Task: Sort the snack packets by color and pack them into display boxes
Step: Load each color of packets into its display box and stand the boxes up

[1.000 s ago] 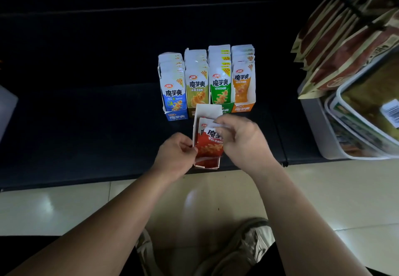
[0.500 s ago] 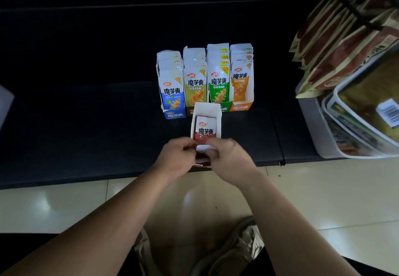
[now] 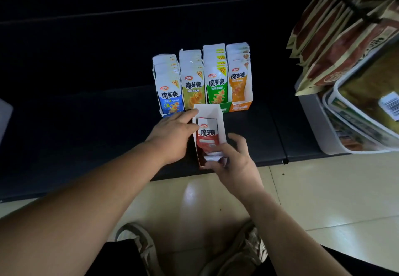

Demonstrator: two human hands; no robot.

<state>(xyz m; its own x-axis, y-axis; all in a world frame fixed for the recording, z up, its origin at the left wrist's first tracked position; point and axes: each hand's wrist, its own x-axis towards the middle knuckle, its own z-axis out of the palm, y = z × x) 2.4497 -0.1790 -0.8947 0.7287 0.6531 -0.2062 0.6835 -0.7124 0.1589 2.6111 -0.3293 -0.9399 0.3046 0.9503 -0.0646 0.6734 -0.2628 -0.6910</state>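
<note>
Red-and-white foil snack packet [image 3: 207, 133] is lying alone in one white cardboard display box [image 3: 222, 120]. The left hand [image 3: 172, 133], fingers straight, is touching its left wall; the right hand [image 3: 233, 163], fingers curled, is gripping its near end. A row of four filled boxes [image 3: 207, 85] is standing behind.

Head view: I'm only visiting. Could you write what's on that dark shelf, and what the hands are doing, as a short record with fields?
Place: dark shelf, pale floor below
Full boxes: blue box, yellow box, green box, orange box, side by side in one row
Box in work: red box, in front of the row
Contents: red packet inside, label showing
Left hand: straight fingers against the red box's left wall
Right hand: grips the red box's near end
Nearby: bagged snacks at right
</note>
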